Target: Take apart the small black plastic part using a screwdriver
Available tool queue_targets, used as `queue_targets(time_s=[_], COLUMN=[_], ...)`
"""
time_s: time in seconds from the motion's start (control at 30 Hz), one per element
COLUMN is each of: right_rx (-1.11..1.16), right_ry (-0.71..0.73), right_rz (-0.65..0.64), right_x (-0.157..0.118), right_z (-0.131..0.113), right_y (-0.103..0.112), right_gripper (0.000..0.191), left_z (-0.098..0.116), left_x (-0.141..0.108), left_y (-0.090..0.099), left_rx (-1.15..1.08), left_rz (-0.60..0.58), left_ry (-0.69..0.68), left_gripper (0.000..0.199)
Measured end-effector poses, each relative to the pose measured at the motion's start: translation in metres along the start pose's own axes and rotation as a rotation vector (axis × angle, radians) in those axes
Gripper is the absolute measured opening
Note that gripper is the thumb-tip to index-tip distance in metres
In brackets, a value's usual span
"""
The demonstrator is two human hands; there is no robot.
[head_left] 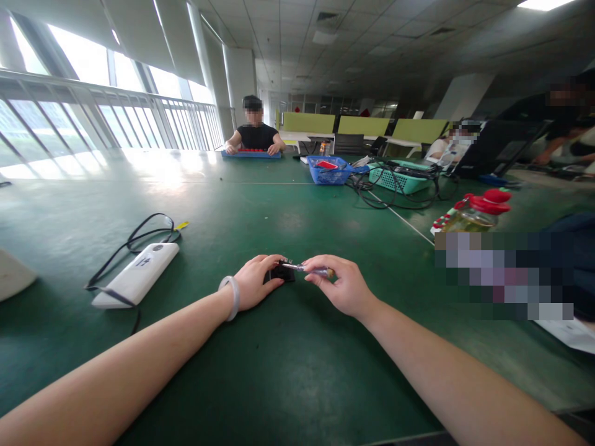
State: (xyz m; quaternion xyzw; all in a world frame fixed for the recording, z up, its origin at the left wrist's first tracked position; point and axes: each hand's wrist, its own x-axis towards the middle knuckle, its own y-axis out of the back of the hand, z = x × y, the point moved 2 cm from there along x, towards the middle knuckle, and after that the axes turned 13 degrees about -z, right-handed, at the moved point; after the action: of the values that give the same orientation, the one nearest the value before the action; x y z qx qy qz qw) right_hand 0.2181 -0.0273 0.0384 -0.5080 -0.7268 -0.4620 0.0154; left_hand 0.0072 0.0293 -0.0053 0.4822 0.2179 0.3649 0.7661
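Note:
My left hand (pixel 255 279), with a pale bangle (pixel 235 297) on its wrist, grips a small black block-shaped part (pixel 283 272) low at the table. My fingers cover some of the part, so its exact kind does not show. In my right hand (pixel 344 286) is a screwdriver (pixel 318 271) with a see-through, purplish handle, held nearly level between thumb and fingers. Its metal shaft points left, and the tip reaches the top of the black part. Whether the tip sits in a screw is too small to tell.
On the green table (pixel 223 384), a white power bank (pixel 139 275) with a black cable lies left. Blue (pixel 329 173) and green baskets (pixel 400 179) stand farther back among tangled cables. A red-lidded bottle (pixel 481 214) is right. A person (pixel 256 136) sits across the table.

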Motion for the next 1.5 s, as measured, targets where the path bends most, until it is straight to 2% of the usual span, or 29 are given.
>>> queue_targets(time_s=[0.3,0.73,0.97,1.13,1.27,1.4,1.5], right_rx=[0.034,0.059,0.048,0.066,0.052,0.056,0.054], right_ry=[-0.101,-0.073,-0.163,-0.155,-0.173,-0.215,-0.221], right_rz=[0.046,0.063,0.127,0.185,0.111,0.003,0.034], right_x=[-0.002,-0.002,-0.001,-0.002,0.000,0.002,0.001], right_z=[0.003,0.007,0.004,0.002,0.005,0.008,0.008], right_y=[0.001,-0.001,0.005,0.008,0.003,-0.002,0.000], right_gripper=[0.006,0.007,0.009,0.009,0.008,0.005,0.006], left_z=[0.000,0.006,0.010,0.010,0.009,0.008,0.008], left_x=[0.000,-0.001,-0.004,-0.003,-0.001,0.000,-0.001], left_y=[-0.001,0.003,0.005,0.005,0.005,0.005,0.005], left_rx=[-0.015,0.013,0.011,0.003,-0.009,-0.012,-0.001], left_rz=[0.010,-0.020,-0.030,-0.027,-0.017,-0.018,-0.021], left_ry=[0.004,0.003,0.003,-0.001,-0.023,-0.023,-0.016], left_gripper=[0.041,0.050,0.051,0.043,0.032,0.031,0.031])
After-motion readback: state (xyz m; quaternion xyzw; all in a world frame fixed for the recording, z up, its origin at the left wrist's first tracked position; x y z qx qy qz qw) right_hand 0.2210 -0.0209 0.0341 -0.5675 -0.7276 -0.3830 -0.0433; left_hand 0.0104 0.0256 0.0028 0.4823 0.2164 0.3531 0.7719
